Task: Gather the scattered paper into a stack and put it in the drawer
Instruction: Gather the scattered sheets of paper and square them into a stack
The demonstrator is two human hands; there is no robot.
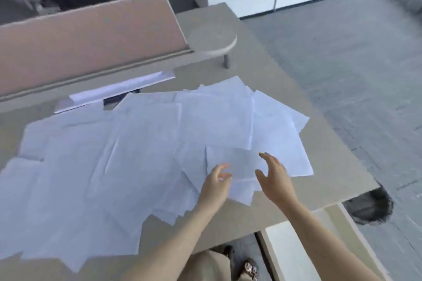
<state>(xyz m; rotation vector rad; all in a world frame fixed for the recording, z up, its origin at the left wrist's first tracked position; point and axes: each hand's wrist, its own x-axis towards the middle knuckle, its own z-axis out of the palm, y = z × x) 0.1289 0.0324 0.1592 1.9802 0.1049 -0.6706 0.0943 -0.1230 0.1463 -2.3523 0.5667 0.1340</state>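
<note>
Pale bluish-white paper (146, 143) on a grey-beige desk (285, 80), dusty-pink divider (91, 36)

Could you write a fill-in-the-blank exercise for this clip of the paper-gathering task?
1. The scattered white paper sheets lie spread across the grey ____.
2. Both bare hands, left hand and right hand, hover with fingers ____.
3. The open pale drawer sits below the desk's ____ edge.
4. Behind the sheets stands a ____ divider panel.

Missing words: desk; open; near; pinkish-brown

Paper sheets (137, 150) overlap across desk (285, 80), seemingly before partition (91, 45).
</note>
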